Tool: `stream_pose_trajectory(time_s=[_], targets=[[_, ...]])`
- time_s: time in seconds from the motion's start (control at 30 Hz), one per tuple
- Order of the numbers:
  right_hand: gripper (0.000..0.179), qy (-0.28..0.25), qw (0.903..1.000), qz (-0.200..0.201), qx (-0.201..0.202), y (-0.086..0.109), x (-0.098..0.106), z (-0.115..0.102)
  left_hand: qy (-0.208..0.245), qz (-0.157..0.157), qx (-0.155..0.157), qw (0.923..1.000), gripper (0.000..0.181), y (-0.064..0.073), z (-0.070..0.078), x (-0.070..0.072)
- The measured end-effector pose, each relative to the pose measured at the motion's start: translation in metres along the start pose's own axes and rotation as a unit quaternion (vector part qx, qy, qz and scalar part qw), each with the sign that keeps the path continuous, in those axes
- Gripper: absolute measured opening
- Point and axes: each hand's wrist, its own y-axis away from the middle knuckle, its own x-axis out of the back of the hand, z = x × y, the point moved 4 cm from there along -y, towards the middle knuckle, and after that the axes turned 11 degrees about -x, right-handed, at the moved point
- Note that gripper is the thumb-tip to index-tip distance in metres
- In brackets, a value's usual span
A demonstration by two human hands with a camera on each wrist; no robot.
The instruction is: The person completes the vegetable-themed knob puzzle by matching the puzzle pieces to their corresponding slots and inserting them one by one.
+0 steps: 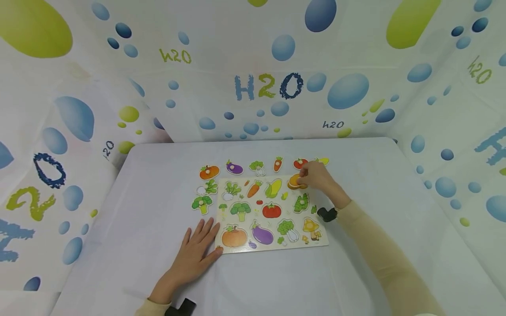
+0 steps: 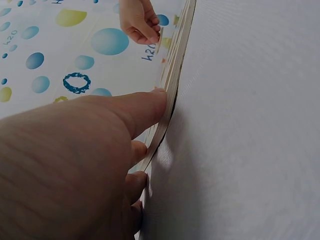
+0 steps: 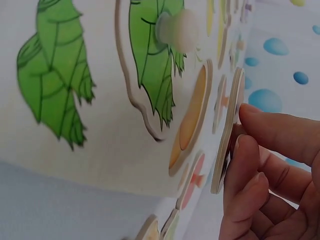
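My right hand (image 1: 318, 177) pinches a wooden knobbed puzzle piece (image 3: 226, 145) by its knob, over the upper right corner of a vegetable puzzle board (image 1: 245, 221). The right wrist view shows this piece edge-on, apart from the board, beside an orange-brown printed shape (image 3: 192, 125); its picture is mostly hidden. A knobbed leafy green piece (image 3: 155, 55) sits in the board nearby. My left hand (image 1: 193, 254) lies with fingers spread at the board's left side, its thumb touching the lower left corner. In the left wrist view, the thumb (image 2: 145, 107) rests against the board's edge.
Loose pieces line the board's far side: a pumpkin (image 1: 209, 172), an eggplant (image 1: 235, 168), a bok choy (image 1: 258, 167), a carrot (image 1: 278, 164), a tomato (image 1: 300, 163) and a corn (image 1: 323, 161). At its left lie a radish (image 1: 208, 188) and a broccoli (image 1: 202, 203).
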Motion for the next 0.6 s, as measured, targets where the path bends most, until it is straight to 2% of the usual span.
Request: stream_pose_trajectory(time_s=[0.1,0.23,0.6], targets=[[0.019,0.008,1.0,-0.004,-0.003,-0.002,-0.005,-0.002,-0.001,0.007,-0.005,1.0,0.067,0.0,0.001,0.0],[0.018,0.014,0.9997,-0.011,-0.014,-0.003,-0.01,-0.003,-0.001,0.003,-0.003,1.0,0.067,0.0,0.0,-0.001],[0.02,0.02,0.9996,-0.014,-0.012,-0.008,-0.018,0.001,0.001,-0.006,0.003,1.0,0.069,0.0,-0.002,-0.002]])
